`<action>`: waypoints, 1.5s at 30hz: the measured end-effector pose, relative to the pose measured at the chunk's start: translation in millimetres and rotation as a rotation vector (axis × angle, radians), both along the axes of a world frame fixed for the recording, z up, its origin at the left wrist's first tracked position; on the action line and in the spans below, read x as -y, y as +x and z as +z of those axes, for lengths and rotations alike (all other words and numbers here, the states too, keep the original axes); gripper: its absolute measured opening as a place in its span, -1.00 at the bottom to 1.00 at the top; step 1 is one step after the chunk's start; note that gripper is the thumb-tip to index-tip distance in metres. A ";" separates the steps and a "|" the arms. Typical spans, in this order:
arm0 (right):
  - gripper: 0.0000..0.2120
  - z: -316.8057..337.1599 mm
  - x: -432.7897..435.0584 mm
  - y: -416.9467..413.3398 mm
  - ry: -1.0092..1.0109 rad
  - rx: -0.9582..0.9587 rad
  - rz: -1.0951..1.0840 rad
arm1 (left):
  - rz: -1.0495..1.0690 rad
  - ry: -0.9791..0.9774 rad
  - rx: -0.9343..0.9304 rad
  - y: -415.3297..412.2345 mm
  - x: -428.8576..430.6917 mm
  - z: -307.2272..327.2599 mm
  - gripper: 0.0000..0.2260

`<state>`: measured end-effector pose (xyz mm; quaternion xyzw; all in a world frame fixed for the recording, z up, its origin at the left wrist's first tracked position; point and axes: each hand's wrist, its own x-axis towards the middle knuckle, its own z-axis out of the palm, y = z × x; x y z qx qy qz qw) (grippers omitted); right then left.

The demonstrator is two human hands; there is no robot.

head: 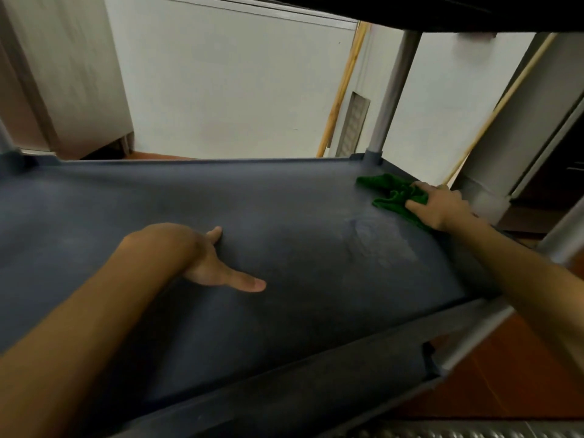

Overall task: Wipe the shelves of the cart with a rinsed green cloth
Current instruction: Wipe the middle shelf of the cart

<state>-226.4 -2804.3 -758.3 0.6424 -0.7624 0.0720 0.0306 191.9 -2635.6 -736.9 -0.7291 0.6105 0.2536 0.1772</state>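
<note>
A dark grey cart shelf (284, 210) fills the middle of the head view, with a raised rim all round. A crumpled green cloth (390, 192) lies near its far right corner. My right hand (437, 205) presses down on the cloth and grips it. Flat on the shelf at centre left rests my left hand (205, 257), thumb pointing right and fingers spread, holding nothing. A faint damp smear (373, 238) shows on the surface between the two hands.
A grey upright post (392, 93) rises from the far right corner to the dark upper shelf (474, 11). Two wooden poles (343, 86) lean on the white wall behind. A cabinet (521, 137) stands at right, over an orange floor (505, 374).
</note>
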 end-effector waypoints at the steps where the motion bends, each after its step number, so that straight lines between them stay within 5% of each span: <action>1: -0.38 -0.7 -1.0 -2.4 -0.007 0.019 -0.022 | -0.006 -0.013 0.019 0.3 -2.5 -0.8 0.36; 8: -0.31 -2.2 -30.2 24.3 -0.002 0.094 0.049 | -0.048 -0.184 0.192 -1.2 -21.2 -7.8 0.28; 14: -0.40 -2.2 -67.5 70.1 0.000 0.037 0.152 | -0.088 -0.156 0.232 2.6 -12.2 -10.4 0.43; 31: -0.36 -9.1 -175.3 188.0 0.035 0.108 0.628 | -0.099 -0.145 0.265 -12.0 -24.7 7.7 0.31; 38: -0.39 -13.1 -170.9 166.4 -0.011 0.118 0.725 | -0.016 -0.093 0.023 -17.6 -22.1 12.5 0.50; 42: -0.42 -10.4 -154.6 136.8 0.059 0.141 0.714 | 0.069 -0.117 -0.055 -25.3 -25.3 15.5 0.16; 45: -0.40 -8.6 -138.6 94.1 0.030 0.120 0.623 | 0.102 -0.110 -0.072 -25.1 -29.7 16.2 0.10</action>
